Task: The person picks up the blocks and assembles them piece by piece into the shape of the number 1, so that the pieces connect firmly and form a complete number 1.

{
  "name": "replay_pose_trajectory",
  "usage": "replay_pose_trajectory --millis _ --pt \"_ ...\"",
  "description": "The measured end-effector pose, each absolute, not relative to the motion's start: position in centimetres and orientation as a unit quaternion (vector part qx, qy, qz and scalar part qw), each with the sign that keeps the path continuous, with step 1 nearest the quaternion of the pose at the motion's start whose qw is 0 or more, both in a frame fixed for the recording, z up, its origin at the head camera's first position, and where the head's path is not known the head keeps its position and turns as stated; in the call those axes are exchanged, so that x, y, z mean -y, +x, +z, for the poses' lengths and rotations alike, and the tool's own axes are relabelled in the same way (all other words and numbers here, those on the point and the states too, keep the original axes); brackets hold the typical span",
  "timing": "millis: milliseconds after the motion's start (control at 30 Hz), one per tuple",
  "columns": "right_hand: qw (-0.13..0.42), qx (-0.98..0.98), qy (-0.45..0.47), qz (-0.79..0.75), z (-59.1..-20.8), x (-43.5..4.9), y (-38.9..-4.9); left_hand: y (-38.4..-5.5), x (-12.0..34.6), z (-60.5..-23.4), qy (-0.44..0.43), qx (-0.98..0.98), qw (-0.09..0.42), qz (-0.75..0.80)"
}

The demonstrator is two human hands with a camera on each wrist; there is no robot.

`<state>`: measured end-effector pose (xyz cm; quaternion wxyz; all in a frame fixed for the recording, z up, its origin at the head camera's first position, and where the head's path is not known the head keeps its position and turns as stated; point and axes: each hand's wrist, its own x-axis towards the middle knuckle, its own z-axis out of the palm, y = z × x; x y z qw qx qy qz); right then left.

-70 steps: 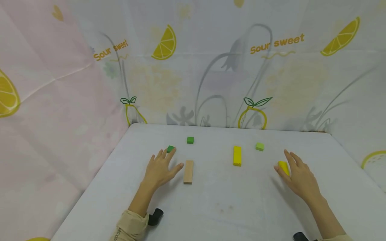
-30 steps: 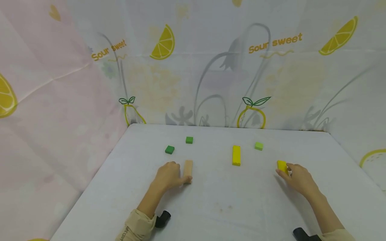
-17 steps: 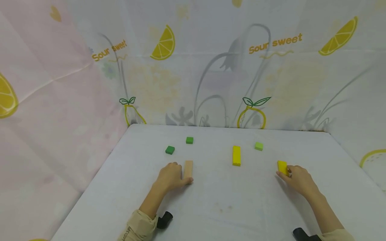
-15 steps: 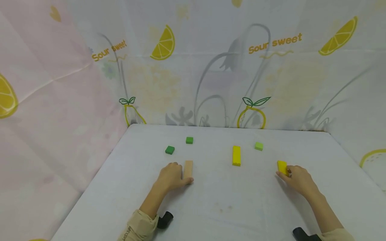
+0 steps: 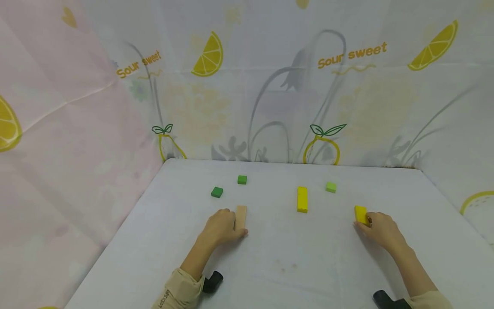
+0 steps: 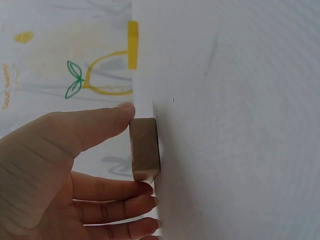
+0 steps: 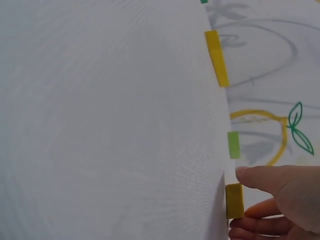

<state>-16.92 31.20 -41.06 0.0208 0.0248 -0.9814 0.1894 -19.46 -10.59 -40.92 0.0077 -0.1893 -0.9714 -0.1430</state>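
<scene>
My left hand (image 5: 221,227) is at the near end of a plain wooden block (image 5: 241,217) lying flat on the table. Its thumb and curled fingers sit on opposite sides of the block (image 6: 145,147), as the left wrist view shows. On the right, my right hand (image 5: 382,231) pinches a short yellow block (image 5: 361,214) between thumb and fingers. The right wrist view has the thumb (image 7: 250,175) on one side of that yellow block (image 7: 234,201) and the fingers on the other. Part of it is hidden behind the hand in the head view.
A longer yellow block (image 5: 302,199) lies between the hands. Two dark green blocks, one nearer (image 5: 217,192) and one farther (image 5: 242,180), lie back left. A light green block (image 5: 331,187) lies back right. Printed cloth (image 5: 262,107) hangs behind the white table (image 5: 293,244).
From spread fingers over the table, my left hand has moved right and down onto the wooden block. My right hand's fingers have closed around the short yellow block. Both blocks lie about where they were.
</scene>
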Motion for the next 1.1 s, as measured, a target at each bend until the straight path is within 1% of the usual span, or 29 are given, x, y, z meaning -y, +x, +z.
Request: replay_pose_trajectory --millis 267,600,833,1100 --pt "0.042 0.982 0.026 0.183 -41.34 -31.22 -17.21 -19.46 10.63 -40.84 -0.201 0.971 0.001 -0.132" --pt "0.039 0.984 0.018 0.171 -41.28 -31.29 -17.4 -19.4 10.69 -40.74 -0.21 0.967 -0.006 -0.143" --pt "0.026 0.986 0.024 0.165 -40.92 -31.46 -17.58 -19.38 10.77 -40.59 -0.212 0.963 -0.026 -0.163" --pt "0.006 0.987 0.026 0.159 -40.43 -31.53 -17.72 -19.47 10.8 -40.54 -0.225 0.957 -0.037 -0.18"
